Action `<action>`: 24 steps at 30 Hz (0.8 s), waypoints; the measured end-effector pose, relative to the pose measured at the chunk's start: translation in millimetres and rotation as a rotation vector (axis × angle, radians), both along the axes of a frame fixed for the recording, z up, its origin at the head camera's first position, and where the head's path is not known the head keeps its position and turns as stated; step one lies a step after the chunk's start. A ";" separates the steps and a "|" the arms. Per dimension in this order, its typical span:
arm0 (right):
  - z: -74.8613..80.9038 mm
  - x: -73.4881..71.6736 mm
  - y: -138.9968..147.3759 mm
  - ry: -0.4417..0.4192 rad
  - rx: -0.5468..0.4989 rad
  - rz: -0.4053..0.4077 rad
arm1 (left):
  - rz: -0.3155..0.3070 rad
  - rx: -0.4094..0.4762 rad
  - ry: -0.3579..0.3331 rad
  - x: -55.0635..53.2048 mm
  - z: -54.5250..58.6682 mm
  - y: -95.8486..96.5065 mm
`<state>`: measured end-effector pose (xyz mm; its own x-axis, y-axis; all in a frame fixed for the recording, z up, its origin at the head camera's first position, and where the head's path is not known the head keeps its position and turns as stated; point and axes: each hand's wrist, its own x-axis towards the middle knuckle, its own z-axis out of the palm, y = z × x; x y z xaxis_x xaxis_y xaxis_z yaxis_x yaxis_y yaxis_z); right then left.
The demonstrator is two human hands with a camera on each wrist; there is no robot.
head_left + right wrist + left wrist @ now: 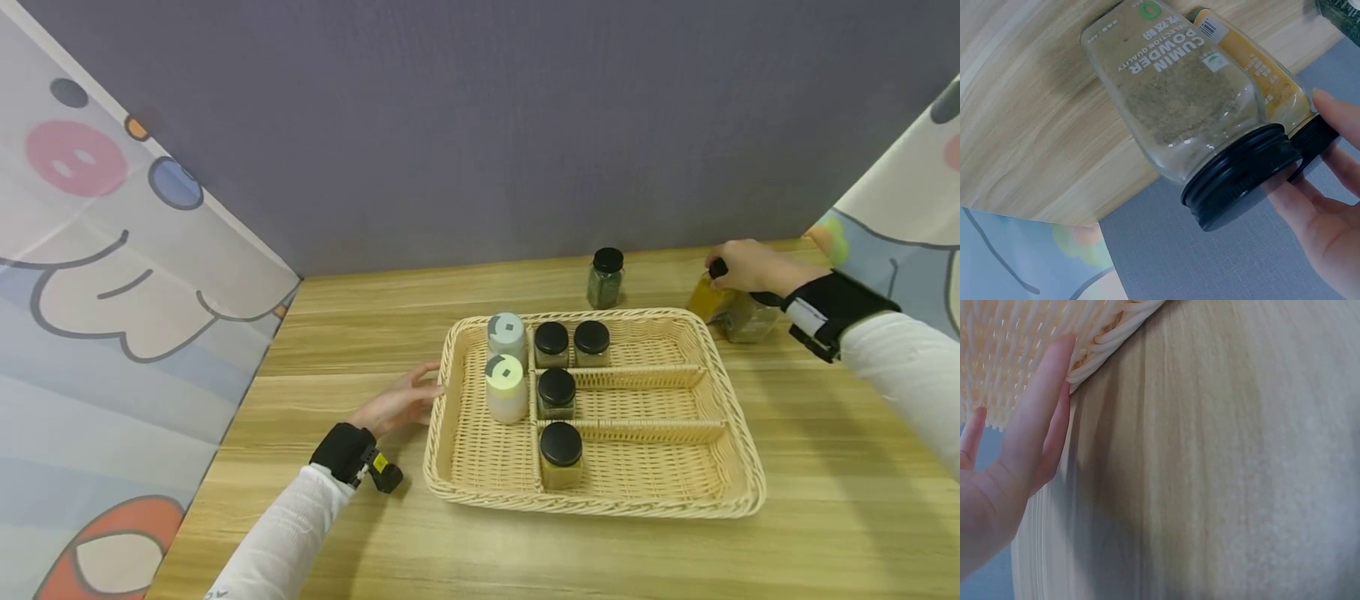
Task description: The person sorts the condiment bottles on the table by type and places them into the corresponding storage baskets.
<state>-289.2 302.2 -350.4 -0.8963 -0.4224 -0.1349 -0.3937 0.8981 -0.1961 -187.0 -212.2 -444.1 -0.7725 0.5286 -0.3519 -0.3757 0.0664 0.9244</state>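
At the back right, my right hand (753,265) pinches the black lid of a jar of yellow spice (705,302), which looks tilted in the head view. Right beside it stands a cumin powder jar (1185,94), its label readable in the right wrist view; the back of the fingers is close to its black lid. My left hand (401,404) rests its extended fingers against the left side of a wicker basket (600,504). In the left wrist view, the fingertips touch the woven wall (1016,350).
Inside the basket's left section stand a grey-lidded shaker (507,333) and a yellow-lidded shaker (506,398). Several black-lidded jars sit in the divided right side, including one at the front (562,467). A green-herb jar (604,287) stands behind the basket, near the grey wall (480,167).
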 end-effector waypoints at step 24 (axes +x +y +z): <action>39.6 -4.3 1.6 0.023 0.007 0.016 | -0.015 0.001 0.000 0.9 8.5 2.4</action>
<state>-293.4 303.8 -310.8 -0.8925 -0.4356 -0.1175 -0.4122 0.8931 -0.1802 -186.1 -209.7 -435.6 -0.7645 0.5403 -0.3517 -0.3750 0.0710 0.9243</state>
